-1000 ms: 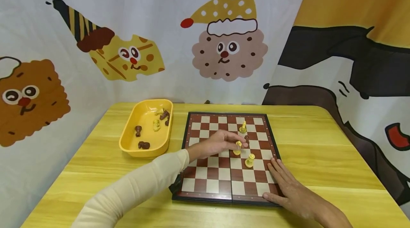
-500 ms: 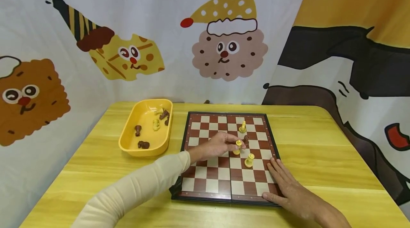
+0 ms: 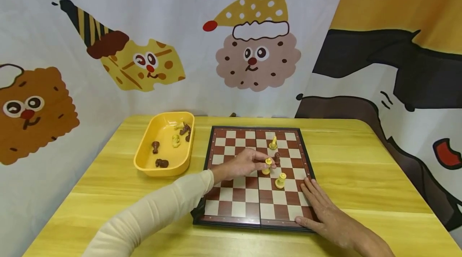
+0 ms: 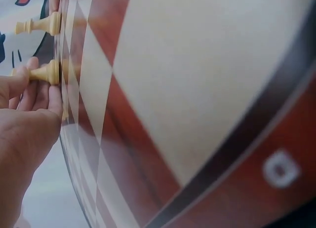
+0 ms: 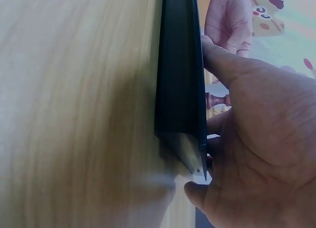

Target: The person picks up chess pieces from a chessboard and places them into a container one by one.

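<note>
My left hand [image 3: 244,164] reaches over the chessboard [image 3: 239,209] and pinches an upright pale yellow chess piece [image 3: 266,170] between thumb and fingers. In the left wrist view, that piece's wide base stands right at the board's surface. Just beyond the fingertips is a brown chess piece [image 3: 277,158]. A second yellow chess piece [image 3: 280,181] with a flared top stands nearer to me, and a third yellow chess piece [image 3: 273,143] stands farther back. My right hand [image 3: 333,221] rests on the board's near right corner with its fingers stretched along the edge.
A yellow tray [image 3: 138,164] with several brown and yellow chess pieces stands left of the board on the wood-patterned table [image 3: 375,193]. Behind the table hangs a cloth [image 3: 202,68] printed with cartoon figures.
My left fingertips have drawn slightly left, uncovering more of the brown chess piece. The right hand stays in place.
</note>
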`<state>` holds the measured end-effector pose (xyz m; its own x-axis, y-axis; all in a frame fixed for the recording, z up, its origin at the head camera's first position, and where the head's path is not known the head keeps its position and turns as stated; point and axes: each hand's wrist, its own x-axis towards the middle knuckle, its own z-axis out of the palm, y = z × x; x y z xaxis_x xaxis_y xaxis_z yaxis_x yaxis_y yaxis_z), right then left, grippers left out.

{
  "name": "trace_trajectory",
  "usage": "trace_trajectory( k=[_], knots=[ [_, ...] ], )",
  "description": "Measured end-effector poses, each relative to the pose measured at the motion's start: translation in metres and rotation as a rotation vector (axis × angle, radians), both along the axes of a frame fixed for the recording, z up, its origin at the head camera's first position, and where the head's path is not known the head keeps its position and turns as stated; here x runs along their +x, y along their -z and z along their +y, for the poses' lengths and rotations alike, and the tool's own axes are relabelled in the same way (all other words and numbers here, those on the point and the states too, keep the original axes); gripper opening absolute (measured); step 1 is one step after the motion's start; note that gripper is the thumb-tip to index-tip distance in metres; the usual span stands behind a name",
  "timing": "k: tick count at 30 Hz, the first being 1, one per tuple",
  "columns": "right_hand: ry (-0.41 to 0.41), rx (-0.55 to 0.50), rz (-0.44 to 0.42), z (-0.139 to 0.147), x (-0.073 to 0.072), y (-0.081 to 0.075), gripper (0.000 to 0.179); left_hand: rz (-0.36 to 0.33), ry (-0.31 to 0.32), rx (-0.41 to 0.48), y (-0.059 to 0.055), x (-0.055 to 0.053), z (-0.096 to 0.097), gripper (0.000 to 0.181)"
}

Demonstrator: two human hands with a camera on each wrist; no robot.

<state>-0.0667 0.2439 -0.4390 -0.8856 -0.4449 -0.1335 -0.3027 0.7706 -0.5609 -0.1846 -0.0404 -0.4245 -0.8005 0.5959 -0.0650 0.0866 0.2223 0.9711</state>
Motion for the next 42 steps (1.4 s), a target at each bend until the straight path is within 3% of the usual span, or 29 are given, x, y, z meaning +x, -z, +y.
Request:
trace_trajectory(
  k=[8, 16, 23, 35, 42],
  knots=[
    [0.002, 0.013, -0.008, 0.000, 0.000, 0.000, 0.097, 0.009, -0.009, 0.089, -0.013, -0.007, -0.009, 0.030],
    [0.005, 0.016, -0.020, -0.001, 0.000, 0.000, 0.098, 0.002, -0.070, 0.041, -0.015, -0.006, -0.026, 0.028],
    [0.011, 0.025, -0.050, -0.002, 0.000, -0.001, 0.100, -0.014, -0.126, 0.059, -0.021, -0.006, -0.043, 0.027],
    [-0.002, 0.020, 0.009, 0.000, -0.002, -0.003, 0.099, 0.055, -0.187, 0.060, -0.034, -0.008, -0.084, 0.027],
    [0.012, 0.017, -0.096, -0.001, -0.003, -0.003, 0.101, 0.071, -0.174, 0.091, -0.041, -0.008, -0.109, 0.028]
  ],
)
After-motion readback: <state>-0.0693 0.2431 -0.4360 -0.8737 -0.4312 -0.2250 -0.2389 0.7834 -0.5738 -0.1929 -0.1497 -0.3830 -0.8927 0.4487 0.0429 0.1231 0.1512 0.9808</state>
